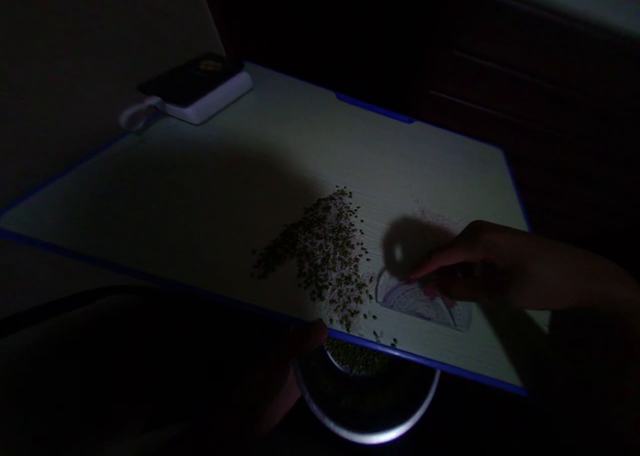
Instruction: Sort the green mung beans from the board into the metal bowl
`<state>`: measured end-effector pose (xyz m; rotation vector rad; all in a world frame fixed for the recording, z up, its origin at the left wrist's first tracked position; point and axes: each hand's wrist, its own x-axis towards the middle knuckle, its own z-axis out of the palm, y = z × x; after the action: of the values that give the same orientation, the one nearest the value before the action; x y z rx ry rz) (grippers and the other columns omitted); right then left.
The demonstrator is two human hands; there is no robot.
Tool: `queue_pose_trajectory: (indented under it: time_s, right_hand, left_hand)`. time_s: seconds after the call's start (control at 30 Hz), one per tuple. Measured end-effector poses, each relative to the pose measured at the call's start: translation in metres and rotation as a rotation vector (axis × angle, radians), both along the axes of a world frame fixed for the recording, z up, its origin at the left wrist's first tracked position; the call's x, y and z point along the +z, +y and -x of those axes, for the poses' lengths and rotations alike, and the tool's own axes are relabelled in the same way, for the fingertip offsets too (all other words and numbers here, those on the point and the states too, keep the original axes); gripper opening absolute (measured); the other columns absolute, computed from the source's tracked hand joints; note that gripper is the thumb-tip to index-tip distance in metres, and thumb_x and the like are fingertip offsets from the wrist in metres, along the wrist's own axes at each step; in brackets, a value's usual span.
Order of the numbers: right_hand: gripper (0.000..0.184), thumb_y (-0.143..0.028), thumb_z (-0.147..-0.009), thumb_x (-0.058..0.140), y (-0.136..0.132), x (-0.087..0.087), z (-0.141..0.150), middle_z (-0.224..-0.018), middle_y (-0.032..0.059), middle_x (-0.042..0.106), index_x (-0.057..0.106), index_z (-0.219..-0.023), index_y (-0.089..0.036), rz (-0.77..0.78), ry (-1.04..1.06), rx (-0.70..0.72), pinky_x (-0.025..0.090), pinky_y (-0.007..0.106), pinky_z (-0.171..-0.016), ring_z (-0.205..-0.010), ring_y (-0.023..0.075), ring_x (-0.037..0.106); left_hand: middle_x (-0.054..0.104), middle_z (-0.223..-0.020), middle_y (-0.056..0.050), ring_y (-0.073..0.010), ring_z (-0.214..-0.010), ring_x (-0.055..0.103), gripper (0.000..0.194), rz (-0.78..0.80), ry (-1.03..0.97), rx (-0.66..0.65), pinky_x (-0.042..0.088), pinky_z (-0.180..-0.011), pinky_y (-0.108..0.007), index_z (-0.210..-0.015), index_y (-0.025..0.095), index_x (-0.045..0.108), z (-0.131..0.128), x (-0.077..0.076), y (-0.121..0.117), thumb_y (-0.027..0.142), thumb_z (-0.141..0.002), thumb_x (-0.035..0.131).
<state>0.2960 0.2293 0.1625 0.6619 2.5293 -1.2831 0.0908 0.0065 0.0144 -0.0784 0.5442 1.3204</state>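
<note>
My right hand (467, 263) pinches a clear plastic protractor (420, 304), which lies tilted against the white tabletop. To its left, small green beans (330, 249), which look like mung beans, are spread in a loose heap reaching the near edge. Below that edge is a round metal bowl (373, 437) with more green beans inside, partly hidden by the table. My left hand (305, 341) is closed at the bowl's left rim, its thumb by the table edge. Most of that hand is lost in shadow.
The white table (400, 156) has a blue border. A white box-shaped device (220, 103) with a loop strap and a dark card or phone (193, 79) on top sits at the far left corner. Shadow covers much of the left side. Dark furniture stands behind.
</note>
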Motion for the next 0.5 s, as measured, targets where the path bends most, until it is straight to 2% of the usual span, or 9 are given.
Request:
queue_pose_trajectory:
  time_s: [0.27,0.4,0.5]
  right_hand:
    - [0.029,-0.039,-0.092,0.066,0.001,0.004,-0.008,-0.085,0.0026,0.081,0.08,-0.114,-0.028,0.104,-0.167,-0.027,0.057,0.026,-0.065,-0.073,0.0175,0.076]
    - [0.029,-0.039,-0.09,0.068,-0.004,0.003,0.0,-0.093,0.0022,0.082,0.08,-0.115,-0.028,0.157,-0.223,-0.014,0.058,0.025,-0.069,-0.078,0.017,0.077]
    - [0.028,-0.038,-0.09,0.068,-0.008,0.002,0.004,-0.096,0.0016,0.083,0.079,-0.114,-0.029,0.167,-0.232,0.034,0.057,0.024,-0.07,-0.081,0.0164,0.077]
  left_hand:
    - [0.075,-0.134,-0.002,-0.0341,-0.14,0.054,0.068,0.16,0.121,0.098,0.03,-0.124,-0.058,-0.153,0.034,0.049,-0.001,0.005,0.001,0.024,-0.089,0.072]
    - [0.071,-0.14,-0.002,-0.0357,-0.14,0.053,0.073,0.235,0.111,0.138,0.033,-0.123,-0.058,-0.154,0.035,0.047,-0.003,0.01,0.002,0.025,-0.087,0.073]
    - [0.068,-0.144,-0.005,-0.0371,-0.138,0.054,0.077,0.242,0.11,0.107,0.034,-0.122,-0.059,-0.157,0.031,0.042,-0.003,0.012,0.003,0.021,-0.087,0.073]
